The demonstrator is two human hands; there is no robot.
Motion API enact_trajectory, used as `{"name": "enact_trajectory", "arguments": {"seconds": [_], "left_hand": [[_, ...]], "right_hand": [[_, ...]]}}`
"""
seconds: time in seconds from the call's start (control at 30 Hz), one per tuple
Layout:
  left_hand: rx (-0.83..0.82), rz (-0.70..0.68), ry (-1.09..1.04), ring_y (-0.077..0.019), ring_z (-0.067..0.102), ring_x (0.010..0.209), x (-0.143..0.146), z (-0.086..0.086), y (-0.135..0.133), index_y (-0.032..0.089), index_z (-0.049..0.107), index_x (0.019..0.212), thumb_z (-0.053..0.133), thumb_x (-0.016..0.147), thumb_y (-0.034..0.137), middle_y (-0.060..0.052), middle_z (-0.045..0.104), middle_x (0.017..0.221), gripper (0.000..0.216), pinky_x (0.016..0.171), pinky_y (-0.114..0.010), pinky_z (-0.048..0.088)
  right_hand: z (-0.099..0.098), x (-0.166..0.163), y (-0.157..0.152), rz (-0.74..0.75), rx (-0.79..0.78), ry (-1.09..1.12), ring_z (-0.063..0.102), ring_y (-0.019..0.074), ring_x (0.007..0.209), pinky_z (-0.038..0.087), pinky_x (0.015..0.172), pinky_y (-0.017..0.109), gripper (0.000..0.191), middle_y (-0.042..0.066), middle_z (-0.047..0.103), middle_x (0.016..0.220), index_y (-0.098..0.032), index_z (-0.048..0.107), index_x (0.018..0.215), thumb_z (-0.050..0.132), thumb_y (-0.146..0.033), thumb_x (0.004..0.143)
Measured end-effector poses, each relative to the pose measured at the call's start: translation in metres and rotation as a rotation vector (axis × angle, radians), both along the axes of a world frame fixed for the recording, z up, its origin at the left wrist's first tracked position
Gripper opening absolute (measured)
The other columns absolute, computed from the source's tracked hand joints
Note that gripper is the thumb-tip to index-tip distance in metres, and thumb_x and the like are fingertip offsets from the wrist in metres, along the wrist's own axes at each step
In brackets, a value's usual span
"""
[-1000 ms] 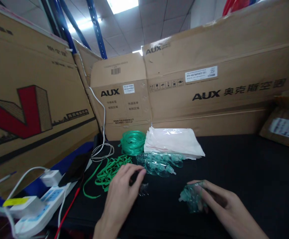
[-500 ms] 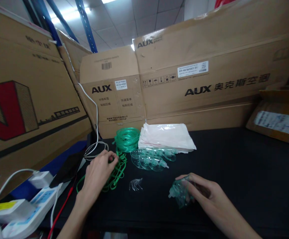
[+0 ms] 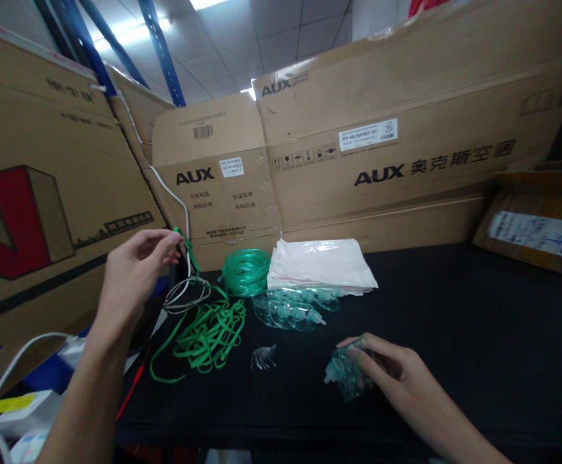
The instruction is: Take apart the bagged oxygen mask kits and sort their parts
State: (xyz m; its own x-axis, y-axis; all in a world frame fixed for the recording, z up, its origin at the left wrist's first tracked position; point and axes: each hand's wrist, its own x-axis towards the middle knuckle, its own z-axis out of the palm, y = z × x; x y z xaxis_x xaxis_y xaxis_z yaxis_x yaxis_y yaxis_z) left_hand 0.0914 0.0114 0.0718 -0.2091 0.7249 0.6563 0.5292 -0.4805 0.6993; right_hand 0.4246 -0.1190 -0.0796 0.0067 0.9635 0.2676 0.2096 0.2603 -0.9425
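Note:
My left hand [image 3: 138,264] is raised at the left, pinching the end of a green elastic strap [image 3: 190,250] between thumb and fingers. The strap runs down toward a tangled pile of green straps [image 3: 213,335] on the black table. At the right, my right hand [image 3: 390,370] is closed around a clear green plastic oxygen mask [image 3: 346,374], its pale connector pointing left. Several similar masks [image 3: 293,312] lie in a row farther back. Between the hands lies a small bunch of thin, bent metal strips [image 3: 263,357].
A coil of green tubing [image 3: 246,272] and a stack of white bags [image 3: 322,264] stand before the cardboard boxes [image 3: 382,174]. A thin cable loop [image 3: 187,293] lies at left, near a power strip [image 3: 29,448] and red wire [image 3: 131,390]. Another carton [image 3: 537,225] is at right.
My left hand has lifted from the strap pile up and to the left, drawing one green strap end with it. My right hand keeps holding the mask in nearly the same place.

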Motion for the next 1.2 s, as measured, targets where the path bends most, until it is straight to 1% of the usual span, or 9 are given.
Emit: {"name": "enact_trajectory", "arguments": {"seconds": [0.13,0.3,0.53,0.7,0.8,0.87,0.97,1.1,1.2], "left_hand": [[0.176,-0.075,-0.129,-0.0138,0.07,0.078,0.005,0.012,0.01,0.013,0.068,0.098,0.072,0.089,0.032,-0.005,0.077,0.091,0.022,0.089,-0.04,0.059],[0.273,-0.174,-0.139,-0.0129,0.073,0.082,0.018,0.036,0.013,0.01,0.065,0.1,0.069,0.091,0.026,-0.008,0.079,0.098,0.018,0.098,-0.046,0.057],[0.402,-0.296,-0.037,-0.018,0.072,0.106,0.073,0.083,-0.016,0.005,0.061,0.107,0.052,0.096,0.018,-0.001,0.078,0.103,0.019,0.1,-0.05,0.049],[0.327,-0.414,-0.058,-0.0173,0.071,0.11,0.111,0.089,-0.04,0.008,0.062,0.11,0.05,0.096,0.019,0.001,0.077,0.103,0.021,0.101,-0.043,0.05],[0.271,-0.559,-0.072,-0.0159,0.073,0.105,0.127,0.07,-0.051,0.012,0.065,0.102,0.056,0.094,0.023,0.001,0.076,0.099,0.016,0.1,-0.04,0.052],[0.193,-0.641,-0.074,-0.0168,0.074,0.101,0.136,0.045,-0.06,0.015,0.067,0.097,0.06,0.093,0.026,-0.001,0.077,0.096,0.014,0.097,-0.037,0.055],[-0.06,-0.693,-0.064,-0.0194,0.075,0.091,0.147,-0.007,-0.073,0.018,0.069,0.089,0.066,0.09,0.033,-0.004,0.078,0.09,0.015,0.089,-0.035,0.06],[-0.365,-0.742,-0.197,-0.0203,0.077,0.088,0.154,-0.081,-0.084,0.018,0.067,0.084,0.07,0.086,0.031,-0.005,0.079,0.087,0.013,0.084,-0.031,0.061],[-0.496,-0.73,-0.251,-0.0196,0.077,0.086,0.154,-0.119,-0.086,0.018,0.066,0.09,0.071,0.086,0.033,-0.006,0.079,0.085,0.016,0.082,-0.029,0.06]], "right_hand": [[0.001,0.0,0.0,0.002,0.012,-0.01,0.071,0.0208,0.073,0.058,0.064,0.027,0.039,0.006,0.077,0.08,-0.018,0.079,0.089,0.061,-0.052,0.091],[0.001,0.001,0.0,0.008,0.008,0.019,0.07,0.0201,0.069,0.058,0.063,0.027,0.039,0.006,0.075,0.077,-0.017,0.08,0.087,0.063,-0.053,0.089],[-0.002,0.003,0.0,0.015,-0.051,0.092,0.065,0.0179,0.067,0.053,0.062,0.027,0.045,0.005,0.073,0.077,-0.015,0.079,0.093,0.063,-0.056,0.089],[0.005,0.01,-0.007,-0.019,-0.095,0.189,0.061,0.0179,0.065,0.05,0.059,0.027,0.047,0.004,0.069,0.072,-0.016,0.079,0.092,0.066,-0.06,0.087],[0.001,0.021,-0.013,-0.085,-0.105,0.256,0.057,0.0163,0.063,0.047,0.059,0.026,0.043,0.003,0.066,0.069,-0.016,0.077,0.088,0.067,-0.057,0.088],[-0.005,0.031,-0.016,-0.122,-0.112,0.27,0.055,0.0157,0.062,0.046,0.058,0.026,0.042,0.002,0.064,0.067,-0.016,0.077,0.087,0.068,-0.057,0.087],[-0.013,0.045,-0.021,-0.15,-0.137,0.262,0.054,0.0162,0.063,0.045,0.059,0.026,0.042,0.003,0.064,0.067,-0.016,0.075,0.083,0.068,-0.058,0.087],[-0.013,0.054,-0.025,-0.176,-0.147,0.215,0.054,0.0168,0.065,0.045,0.06,0.027,0.042,0.003,0.063,0.067,-0.017,0.072,0.077,0.067,-0.056,0.089],[-0.006,0.051,-0.026,-0.184,-0.141,0.201,0.053,0.0168,0.064,0.044,0.06,0.028,0.042,0.002,0.062,0.066,-0.016,0.074,0.083,0.064,-0.056,0.091]]}}
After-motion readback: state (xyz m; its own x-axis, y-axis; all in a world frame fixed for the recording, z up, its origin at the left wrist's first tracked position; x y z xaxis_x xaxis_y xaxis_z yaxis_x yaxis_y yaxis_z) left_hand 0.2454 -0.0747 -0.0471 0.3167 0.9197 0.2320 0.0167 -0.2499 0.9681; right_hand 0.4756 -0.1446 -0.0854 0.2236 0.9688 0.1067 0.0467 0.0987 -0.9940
